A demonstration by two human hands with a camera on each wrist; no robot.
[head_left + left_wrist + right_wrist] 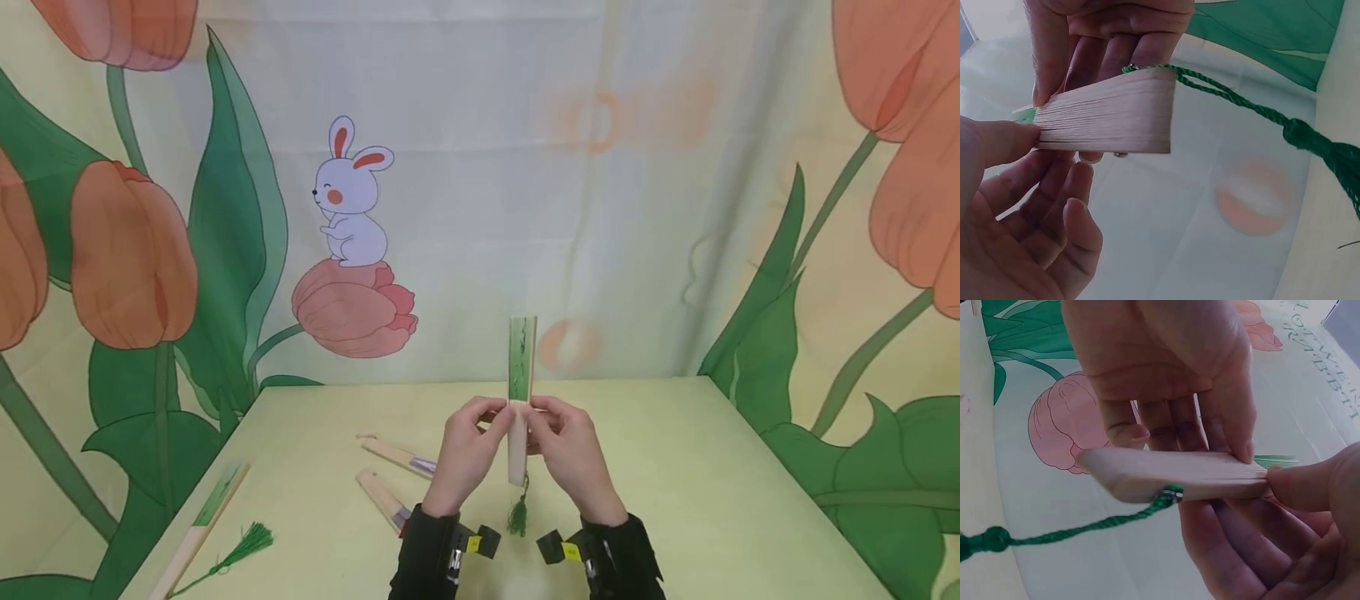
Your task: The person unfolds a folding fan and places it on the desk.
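Above the middle of the pale green table point(675, 467), a closed folding fan point(521, 392) stands upright, held off the surface between both hands. Its wooden ribs are stacked tight; a green paper edge shows at 12 o'clock, and a green tassel point(517, 515) hangs from the pivot at 6 o'clock.

The left hand point(467, 457) pinches the fan from 9 o'clock, thumb against the outer rib, fingers curled behind. The right hand point(572, 457) pinches it from 3 o'clock in the same way. In the wrist views the thumbs point(997, 140) press the ribs just above the pivot rivet point(1172, 495), with the tassel cord trailing clear.

To work the fan well from this grip, the thumbs would likely need to slide the outer ribs apart evenly while the rivet end stays pinned, keeping the cord out of the ribs so the paper does not tear.

On the table at 9 o'clock of the hands lie two more closed fans point(397, 457) point(384, 498), partly hidden by the left wrist. Farther toward 8 o'clock, at the table's edge, lies another fan point(201, 527) with a loose green tassel point(251, 542). A tulip-and-rabbit backdrop point(480, 167) hangs behind.
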